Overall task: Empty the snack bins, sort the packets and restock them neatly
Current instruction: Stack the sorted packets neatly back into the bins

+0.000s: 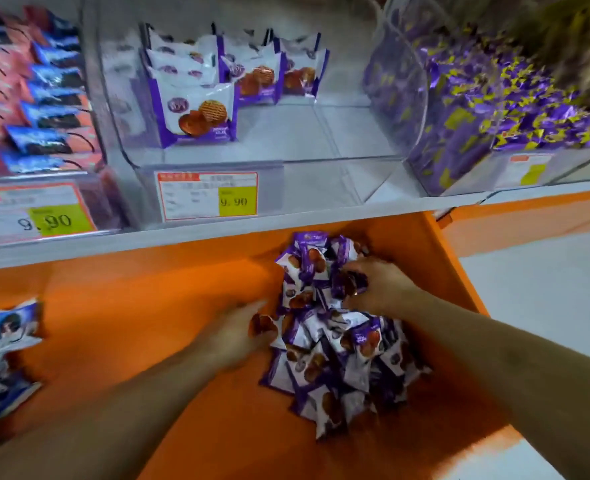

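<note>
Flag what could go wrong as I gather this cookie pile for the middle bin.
1. The pile of packets sits close to the orange ledge's right edge; a sweep by the right hand may push some off.
2. The standing packets in the clear bin could topple when more go in.

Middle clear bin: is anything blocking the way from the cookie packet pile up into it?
Nothing visible blocks it. The middle clear bin is open at the front, with bare floor beside the standing packets. Both the left hand and right hand are already on the packet pile on the orange ledge.
</note>
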{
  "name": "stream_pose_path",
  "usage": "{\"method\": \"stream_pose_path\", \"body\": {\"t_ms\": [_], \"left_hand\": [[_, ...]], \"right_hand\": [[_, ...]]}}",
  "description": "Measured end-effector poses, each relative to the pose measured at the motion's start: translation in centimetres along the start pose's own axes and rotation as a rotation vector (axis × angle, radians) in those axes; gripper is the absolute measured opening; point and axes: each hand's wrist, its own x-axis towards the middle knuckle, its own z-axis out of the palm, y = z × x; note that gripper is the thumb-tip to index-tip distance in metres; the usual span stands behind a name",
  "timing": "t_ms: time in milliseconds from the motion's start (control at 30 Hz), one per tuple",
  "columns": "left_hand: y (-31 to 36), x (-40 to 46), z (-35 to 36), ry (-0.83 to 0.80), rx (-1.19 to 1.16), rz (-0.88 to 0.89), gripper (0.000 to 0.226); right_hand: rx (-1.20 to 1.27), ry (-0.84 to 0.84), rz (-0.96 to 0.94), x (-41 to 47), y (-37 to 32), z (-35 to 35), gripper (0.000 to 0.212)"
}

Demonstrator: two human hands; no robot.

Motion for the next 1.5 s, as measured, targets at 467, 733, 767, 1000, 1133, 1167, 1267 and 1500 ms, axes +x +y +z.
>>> {"method": "stream_pose_path", "body": {"t_ms": [467, 733, 767, 1000, 1133, 1167, 1267, 1500], "left_hand": [[7.4, -6.7, -3.9, 0.259, -0.484, -0.316, 0.04], [11.3, -19.3, -11.4, 0.358, -0.613, -0.27, 0.036], [12.5, -20.8, -12.7, 0.371, -0.641, -0.257, 0.036], [20.6, -29.3, -22.3, 0.592, -1.066, -0.06, 0.032], [22.5, -32.8, -25.0, 0.702, -1.273, 0.048, 0.035], [22.6, -33.2, -25.4, 0.742, -1.264, 0.057, 0.035], [21.9, -33.7, -26.4, 0.826, -1.216, 0.038, 0.036], [20.1, -33.7, -26.9, 0.847, -0.996, 0.021, 0.045]], "right_hand": [[0.136, 0.098, 0.045, 0.2, -1.5, -0.1, 0.029], [0.272, -0.063, -0.3, -10.9, -9.7, -6.2, 0.034], [0.317, -0.045, -0.33, -12.8, -11.2, -7.3, 0.036], [0.528, 0.377, -0.603, -22.0, -20.9, -12.9, 0.042], [0.438, 0.552, -0.711, -23.6, -25.4, -13.1, 0.05], [0.434, 0.538, -0.736, -23.9, -26.2, -13.0, 0.052], [0.578, 0.486, -0.833, -23.9, -27.7, -12.2, 0.044], [0.962, 0.36, -0.605, -21.9, -29.1, -11.4, 0.03]]}}
